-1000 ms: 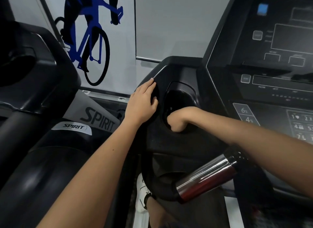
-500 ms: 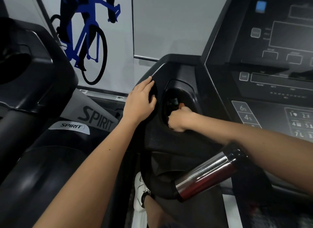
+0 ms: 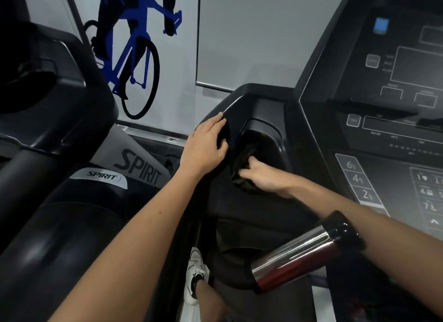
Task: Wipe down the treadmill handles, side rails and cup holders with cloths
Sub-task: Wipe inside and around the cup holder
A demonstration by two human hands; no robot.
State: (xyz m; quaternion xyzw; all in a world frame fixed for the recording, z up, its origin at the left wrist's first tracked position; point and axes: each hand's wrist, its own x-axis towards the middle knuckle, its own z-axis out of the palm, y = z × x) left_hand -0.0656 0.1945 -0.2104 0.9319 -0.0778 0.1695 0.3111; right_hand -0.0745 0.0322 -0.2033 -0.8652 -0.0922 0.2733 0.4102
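Head view, taken from near to far with the dark moulded plastic cup holder [image 3: 271, 139] as the landmark. Nearest, below and just to its right, a shiny steel handle grip with a black rubber end [image 3: 302, 252] juts out of the treadmill frame; under it a white shoe [image 3: 195, 276] shows on the floor.

Both bare forearms reach up toward the cup holder. The right hand [image 3: 263, 178] sits at its lower rim, fingers curled shut around a dark, crumpled cloth [image 3: 244, 163] that is pushed down into the recess. The cloth is hard to separate from the black plastic, so its full extent is unclear. The left hand [image 3: 203, 149] lies just left of the cup holder, palm down and fingers spread flat on the curved black housing edge; it grasps nothing that I can make out and seems to be bracing.

To the right of the cup holder rises the black control console with numbered keys [image 3: 374, 120]. Well to the left stands a neighbouring machine with a silver oval logo badge [image 3: 103, 176], and beyond is a wall panel with a blue bicycle graphic [image 3: 134, 58].

My reading is that the cloth is light, soft and limp, so it will bunch and slip out of a loose hold. It is best gripped wadded in the fingertips, so that it can be pressed round the cup holder's wall and floor. The plastic looks smooth and rigid and should take firm pressure.
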